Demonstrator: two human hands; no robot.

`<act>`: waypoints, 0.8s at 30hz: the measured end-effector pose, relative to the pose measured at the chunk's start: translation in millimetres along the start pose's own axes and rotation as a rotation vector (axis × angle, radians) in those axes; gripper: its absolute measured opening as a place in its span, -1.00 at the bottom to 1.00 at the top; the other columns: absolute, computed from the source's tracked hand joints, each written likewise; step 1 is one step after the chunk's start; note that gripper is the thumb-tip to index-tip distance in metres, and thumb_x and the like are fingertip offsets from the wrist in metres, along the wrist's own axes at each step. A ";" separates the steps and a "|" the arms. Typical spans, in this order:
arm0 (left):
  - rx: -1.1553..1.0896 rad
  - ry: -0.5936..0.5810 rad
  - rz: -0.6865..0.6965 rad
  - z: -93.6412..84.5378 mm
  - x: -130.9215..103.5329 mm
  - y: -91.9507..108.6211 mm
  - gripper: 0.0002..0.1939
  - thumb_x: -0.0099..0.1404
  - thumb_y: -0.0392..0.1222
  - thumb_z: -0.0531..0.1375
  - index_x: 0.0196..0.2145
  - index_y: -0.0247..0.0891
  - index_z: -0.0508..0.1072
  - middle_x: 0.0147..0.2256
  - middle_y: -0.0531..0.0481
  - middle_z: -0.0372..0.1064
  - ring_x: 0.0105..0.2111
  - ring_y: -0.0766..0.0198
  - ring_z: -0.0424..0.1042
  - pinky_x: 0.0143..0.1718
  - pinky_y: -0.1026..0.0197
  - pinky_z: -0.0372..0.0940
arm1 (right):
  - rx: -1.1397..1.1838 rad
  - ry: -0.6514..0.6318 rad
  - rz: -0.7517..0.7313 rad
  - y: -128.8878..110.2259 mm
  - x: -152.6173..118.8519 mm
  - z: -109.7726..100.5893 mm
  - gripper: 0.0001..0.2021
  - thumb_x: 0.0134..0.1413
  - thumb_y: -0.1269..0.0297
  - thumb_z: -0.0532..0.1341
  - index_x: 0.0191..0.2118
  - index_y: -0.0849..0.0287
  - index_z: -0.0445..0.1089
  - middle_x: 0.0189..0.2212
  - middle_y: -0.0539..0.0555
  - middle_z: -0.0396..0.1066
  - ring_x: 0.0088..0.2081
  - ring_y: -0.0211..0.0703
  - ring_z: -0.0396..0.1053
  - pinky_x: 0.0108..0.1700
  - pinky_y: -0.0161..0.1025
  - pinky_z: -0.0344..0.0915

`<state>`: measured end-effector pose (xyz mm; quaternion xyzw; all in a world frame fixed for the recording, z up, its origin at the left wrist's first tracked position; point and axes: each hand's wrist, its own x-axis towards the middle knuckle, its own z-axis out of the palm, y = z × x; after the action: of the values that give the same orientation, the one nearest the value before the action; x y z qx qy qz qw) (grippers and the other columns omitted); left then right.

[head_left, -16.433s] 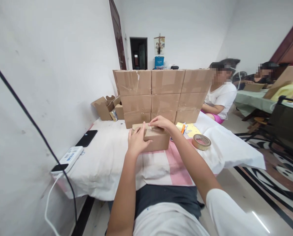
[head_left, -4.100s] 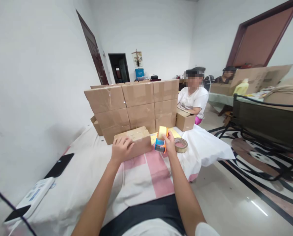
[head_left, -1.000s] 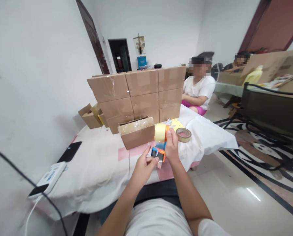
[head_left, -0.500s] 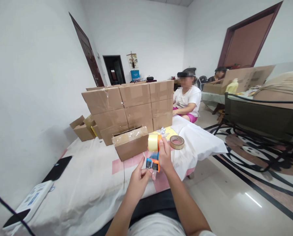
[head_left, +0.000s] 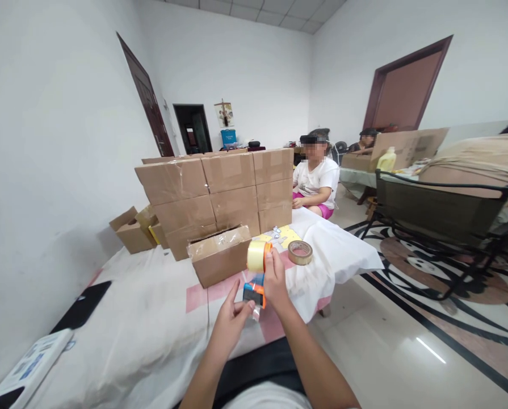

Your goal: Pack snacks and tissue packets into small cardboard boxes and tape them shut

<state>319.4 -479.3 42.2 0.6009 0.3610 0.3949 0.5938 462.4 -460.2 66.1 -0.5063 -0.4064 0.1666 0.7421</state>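
A tape dispenser point(head_left: 254, 293) in blue, orange and black carries a roll of yellowish clear tape point(head_left: 256, 256). My right hand point(head_left: 276, 278) is closed around its orange side and holds it above the near part of the table. At the dispenser's lower end, my left hand point(head_left: 232, 315) pinches the tape's loose clear end point(head_left: 256, 312) with the thumb, its index finger stretched upward. Just beyond the dispenser lies a brown cardboard box point(head_left: 222, 261) with tape along its upper edge. A separate tape roll point(head_left: 300, 253) rests flat on the cloth, right of my right hand.
Stacked closed cartons point(head_left: 232, 187) form a wall at the table's far side. An opened carton point(head_left: 131, 230) stands at the left. A person in a white shirt point(head_left: 317, 182) sits beyond the right corner. A black chair point(head_left: 436, 221) stands right of the table.
The camera view has tilted up and turned slightly right, so the scene sits lower and further left. Both hands remain at the tape dispenser, with the left thumb still at the tape end.
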 end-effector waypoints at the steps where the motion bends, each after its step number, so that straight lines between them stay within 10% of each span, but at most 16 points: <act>1: 0.000 0.002 -0.001 -1.1 0.6 -0.9 0.14 0.19 0.19 0.31 0.43 -0.42 -0.21 -0.55 0.07 0.44 -0.61 0.37 0.19 -0.53 0.32 0.03 | 0.001 0.012 0.024 1.3 -0.7 0.4 -0.56 0.30 -0.05 0.04 0.04 0.17 0.40 0.04 0.21 0.43 0.17 0.01 0.30 0.17 -0.09 0.27; 11: -0.010 -0.012 -0.029 3.2 -3.2 14.9 0.14 0.13 0.22 0.34 0.42 -0.41 -0.09 -0.51 0.02 0.49 -0.52 0.28 0.34 -0.47 0.29 0.15 | 0.013 0.028 -0.004 -2.2 1.5 -2.8 -0.49 0.32 -0.06 0.02 0.15 0.19 0.35 0.15 0.22 0.37 0.26 0.00 0.23 0.27 -0.07 0.17; 24: -0.004 0.053 -0.029 -3.9 -19.0 -13.5 0.00 0.17 0.28 0.29 0.38 -0.30 0.09 -0.54 0.07 0.40 -0.66 0.49 -0.11 -0.61 0.36 -0.16 | -0.093 -0.017 -0.025 10.9 -17.2 -0.5 -0.57 0.33 -0.04 -0.01 0.03 0.12 0.40 -0.03 0.21 0.46 0.03 0.04 0.39 0.04 -0.06 0.32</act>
<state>308.3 -494.4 27.8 0.5839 0.3846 0.4024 0.5910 454.0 -467.1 49.0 -0.5338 -0.4261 0.1426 0.7163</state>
